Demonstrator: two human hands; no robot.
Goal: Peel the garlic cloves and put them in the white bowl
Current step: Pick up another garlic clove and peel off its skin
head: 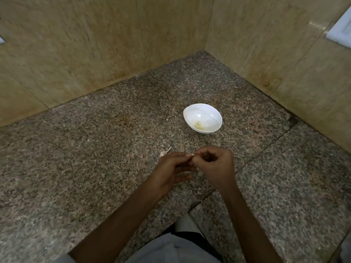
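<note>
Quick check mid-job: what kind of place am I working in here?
Likely a kitchen corner: a speckled granite counter meeting tiled walls, with a white bowl holding peeled garlic.

White bowl [191,111] on granite counter [95,149], near corner of tiled walls [76,44]. Yellowish peeled garlic [198,125] inside bowl, near side. Hands just in front of bowl, fingertips meeting: left hand [171,168] and right hand [217,164] pinch small pale piece [190,154], mostly hidden. Loose garlic clove [164,152] on counter, front-left of bowl.
</note>
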